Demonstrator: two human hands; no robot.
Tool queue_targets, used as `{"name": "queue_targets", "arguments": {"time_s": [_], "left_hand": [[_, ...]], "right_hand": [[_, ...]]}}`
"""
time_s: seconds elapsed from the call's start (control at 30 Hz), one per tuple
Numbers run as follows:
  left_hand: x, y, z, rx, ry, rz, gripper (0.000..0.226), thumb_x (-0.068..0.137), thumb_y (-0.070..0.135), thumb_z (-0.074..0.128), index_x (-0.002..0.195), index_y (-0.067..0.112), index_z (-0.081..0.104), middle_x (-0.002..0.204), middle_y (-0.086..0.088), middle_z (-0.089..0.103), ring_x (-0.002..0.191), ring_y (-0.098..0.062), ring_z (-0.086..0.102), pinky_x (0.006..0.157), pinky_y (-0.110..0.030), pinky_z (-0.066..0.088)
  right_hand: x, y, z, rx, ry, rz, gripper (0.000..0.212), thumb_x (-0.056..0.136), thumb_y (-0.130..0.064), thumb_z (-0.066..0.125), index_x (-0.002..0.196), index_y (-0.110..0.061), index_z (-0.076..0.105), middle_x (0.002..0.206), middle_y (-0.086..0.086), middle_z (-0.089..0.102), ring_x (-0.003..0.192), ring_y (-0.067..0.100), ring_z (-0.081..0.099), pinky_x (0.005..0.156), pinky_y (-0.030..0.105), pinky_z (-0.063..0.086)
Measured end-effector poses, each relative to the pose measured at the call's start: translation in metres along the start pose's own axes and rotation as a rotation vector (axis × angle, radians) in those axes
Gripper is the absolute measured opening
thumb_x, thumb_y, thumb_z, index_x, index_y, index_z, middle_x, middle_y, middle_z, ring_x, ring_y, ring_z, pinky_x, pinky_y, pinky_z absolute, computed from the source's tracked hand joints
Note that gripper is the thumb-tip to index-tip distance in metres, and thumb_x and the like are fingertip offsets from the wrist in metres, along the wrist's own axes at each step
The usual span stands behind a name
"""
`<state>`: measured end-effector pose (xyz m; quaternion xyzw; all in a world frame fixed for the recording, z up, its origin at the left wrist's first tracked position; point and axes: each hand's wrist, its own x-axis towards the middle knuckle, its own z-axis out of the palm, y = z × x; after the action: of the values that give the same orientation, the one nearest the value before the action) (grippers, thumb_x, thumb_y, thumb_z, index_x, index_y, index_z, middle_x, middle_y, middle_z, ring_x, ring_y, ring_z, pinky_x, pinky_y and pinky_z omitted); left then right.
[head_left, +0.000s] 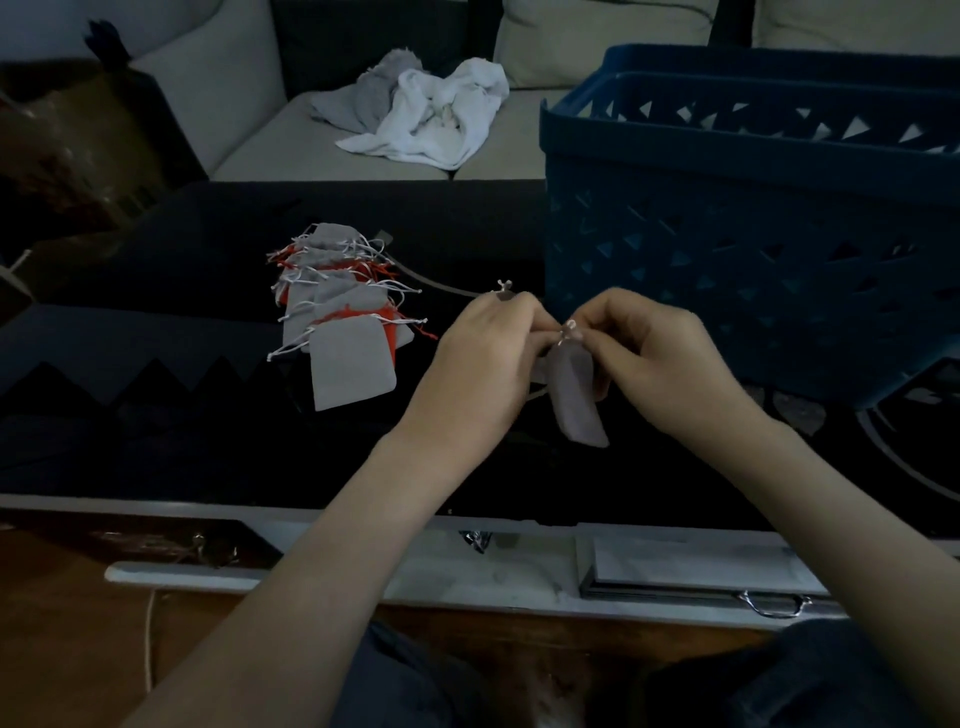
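Off the worktop's (182, 441) far left corner, a brown cardboard box (67, 156), dim and partly hidden. Left of the middle of the dark worktop, a loose pile (343, 306) of small grey and red drawstring bags, overlapping, cords splayed to both sides, with one flat grey bag on top at the end nearest the front edge. Beyond the far edge, on a pale sofa (249, 93), a crumple of white and grey towels (426, 114). Right of the pile, raised over the worktop's middle, the left hand (483, 358), fingers curled and pinched on the mouth of a grey pouch (576, 400), with a knotted cord end (505, 285) poking up behind the knuckles. Hangs mouth up between the two hands, this pouch, bottom pointing down toward the near edge, just in front of the basket's near left corner. Right beside it, the right hand (649, 358), fingers likewise curled, pinching the knotted drawstring (570, 328) at the same mouth, fingertips almost meeting those of the left. Behind that hand, filling the worktop's far right corner, a dark blue plastic basket (753, 249) with triangular cut-outs. Below the near edge on the right, a metal handle (774, 605) on a pale ledge.
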<state>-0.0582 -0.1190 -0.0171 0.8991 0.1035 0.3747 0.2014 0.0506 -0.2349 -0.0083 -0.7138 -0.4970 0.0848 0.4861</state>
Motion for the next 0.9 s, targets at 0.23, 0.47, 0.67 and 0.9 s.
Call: {"name": "queue_targets", "arguments": {"time_s": [0.23,0.47,0.67,0.9], "left_hand": [[0.003,0.0,-0.005,-0.272,-0.141,-0.312,0.01,0.09,0.011,0.063,0.085,0.019,0.063,0.077,0.012,0.061,0.071,0.007,0.057,0.064,-0.004,0.039],[0.001,0.006,-0.002,-0.207,-0.097,-0.328,0.019,0.086,0.011,0.066,0.105,0.011,0.064,0.1,0.0,0.063,0.088,-0.005,0.057,0.075,-0.007,0.041],[-0.002,0.009,0.002,0.217,0.219,-0.092,0.017,0.08,0.022,0.071,0.09,0.01,0.064,0.101,-0.011,0.054,0.096,-0.023,0.042,0.072,-0.036,0.042],[-0.003,0.012,0.008,0.272,0.292,-0.098,0.014,0.081,0.019,0.071,0.088,0.008,0.065,0.136,-0.022,0.043,0.117,-0.03,0.034,0.096,-0.047,0.039]], "right_hand": [[-0.004,0.004,0.009,-0.236,0.086,-0.18,0.005,0.088,-0.003,0.062,0.092,-0.004,0.062,0.081,-0.001,0.059,0.083,0.008,0.054,0.069,0.011,0.043],[0.001,0.004,0.011,-0.286,0.139,-0.195,0.005,0.086,-0.001,0.061,0.088,-0.004,0.058,0.08,0.002,0.057,0.074,0.008,0.049,0.065,0.01,0.039],[0.004,-0.002,0.009,-0.209,0.17,-0.139,0.003,0.087,-0.003,0.059,0.089,-0.006,0.058,0.076,-0.003,0.055,0.074,0.002,0.053,0.062,0.009,0.04],[0.004,-0.007,0.009,-0.041,0.158,-0.037,0.008,0.09,-0.007,0.057,0.088,-0.014,0.056,0.078,-0.006,0.059,0.072,0.011,0.056,0.061,0.02,0.046]]}}
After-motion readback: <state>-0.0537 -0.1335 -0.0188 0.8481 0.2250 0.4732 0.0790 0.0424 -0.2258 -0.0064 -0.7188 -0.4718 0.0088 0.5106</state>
